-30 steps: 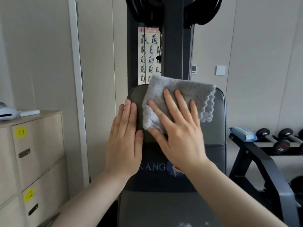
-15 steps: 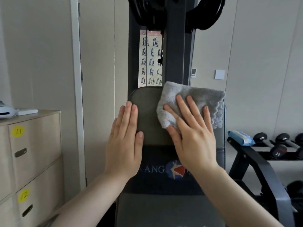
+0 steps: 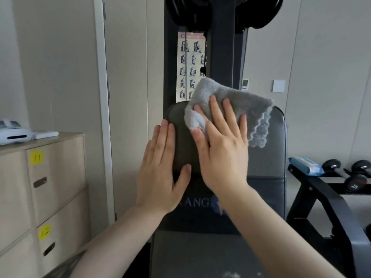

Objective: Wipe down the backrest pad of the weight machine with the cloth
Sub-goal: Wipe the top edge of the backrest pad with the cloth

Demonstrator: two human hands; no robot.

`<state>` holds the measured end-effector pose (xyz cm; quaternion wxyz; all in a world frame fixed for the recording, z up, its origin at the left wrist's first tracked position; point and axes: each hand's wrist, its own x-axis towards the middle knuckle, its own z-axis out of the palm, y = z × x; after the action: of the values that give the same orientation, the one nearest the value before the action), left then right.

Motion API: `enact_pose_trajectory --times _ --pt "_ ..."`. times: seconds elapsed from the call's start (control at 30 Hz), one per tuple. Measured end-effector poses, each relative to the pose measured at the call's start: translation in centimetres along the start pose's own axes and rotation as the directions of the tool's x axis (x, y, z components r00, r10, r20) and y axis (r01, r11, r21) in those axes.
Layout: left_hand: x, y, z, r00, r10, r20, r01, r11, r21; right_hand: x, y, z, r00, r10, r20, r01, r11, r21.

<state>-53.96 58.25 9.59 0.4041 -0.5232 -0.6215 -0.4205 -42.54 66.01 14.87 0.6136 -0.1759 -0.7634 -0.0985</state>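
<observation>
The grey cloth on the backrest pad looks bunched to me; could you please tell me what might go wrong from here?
1. The grey cloth is crumpled under the right hand, with a corner above the backrest pad, so it may skip patches.
2. The left hand lies flat on the pad's left edge, so that strip could stay unwiped.
3. The lower pad near the logo might get missed.

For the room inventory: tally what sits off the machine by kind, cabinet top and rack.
White devices on cabinet top: 2
Blue wipes pack: 1
Dumbbells on rack, visible: 3
Yellow drawer stickers: 2
Total: 8
</observation>
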Motion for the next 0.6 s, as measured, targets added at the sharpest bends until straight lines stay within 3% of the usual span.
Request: enact_pose_trajectory --times 0.1,0.2,0.4,0.6 --pt "-0.2 0.1 0.1 1.000 -0.008 0.003 0.008 1.000 -0.004 -0.2 -2.7 1.2 0.991 -0.118 0.065 0.118 0.993 0.001" --pt "-0.8 0.2 0.2 0.997 -0.074 -0.006 0.074 0.997 -0.005 -1.8 -1.4 0.8 0.964 -0.234 0.126 0.239 0.971 -0.019" --pt "-0.8 -0.1 0.3 0.999 -0.022 -0.026 0.023 0.999 0.042 0.6 -3.5 1.8 0.991 -0.113 0.073 0.114 0.993 -0.014" --pt "-0.9 -0.2 0.2 0.999 -0.033 -0.030 0.034 0.998 0.058 -2.4 0.0 0.2 0.961 -0.245 0.124 0.253 0.966 -0.048"
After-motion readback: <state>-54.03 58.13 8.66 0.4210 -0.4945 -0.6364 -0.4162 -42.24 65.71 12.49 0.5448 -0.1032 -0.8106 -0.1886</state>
